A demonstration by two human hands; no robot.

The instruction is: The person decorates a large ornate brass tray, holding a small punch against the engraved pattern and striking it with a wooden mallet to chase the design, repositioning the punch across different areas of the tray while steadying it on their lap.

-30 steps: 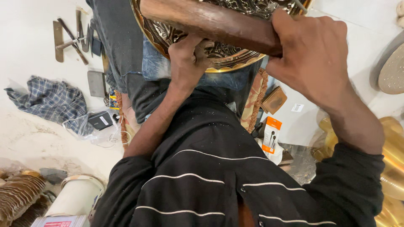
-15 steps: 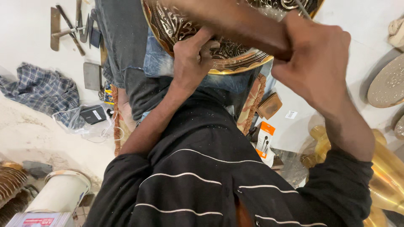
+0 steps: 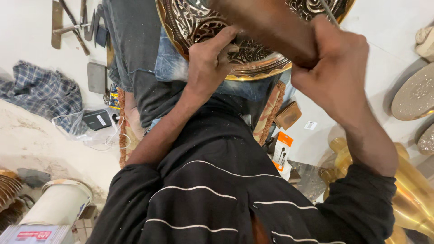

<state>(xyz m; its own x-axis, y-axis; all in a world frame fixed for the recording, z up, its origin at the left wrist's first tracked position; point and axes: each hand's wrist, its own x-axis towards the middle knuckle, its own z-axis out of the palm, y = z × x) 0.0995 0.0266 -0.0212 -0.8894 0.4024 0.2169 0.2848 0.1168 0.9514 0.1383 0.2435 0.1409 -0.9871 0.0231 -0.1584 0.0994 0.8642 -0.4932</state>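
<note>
Two hands work on one engraved brass tray (image 3: 253, 68), which rests across the person's lap, on jeans (image 3: 135, 49).

Left hand (image 3: 210, 61): lies on the tray's near rim, fingers curled and pressed to the patterned metal; whether they pinch a small tool there cannot be told.

Right hand (image 3: 337, 68): just right of the tray's rim, closed in a fist around a thick wooden handle (image 3: 266, 22) that crosses over the tray. A thin metal rod (image 3: 329, 11) sticks up above this hand.

Around the tray:
- metal hand tools (image 3: 74, 22), on the white floor well to its left
- checked cloth (image 3: 40, 92), lower left of it
- small black box (image 3: 97, 119) with white cable, beside the cloth
- white bucket (image 3: 61, 203), far below left
- orange-and-white packet (image 3: 282, 151), below the tray
- round grey discs (image 3: 413, 95), to the right
- brass vessel (image 3: 407, 194), lower right
</note>
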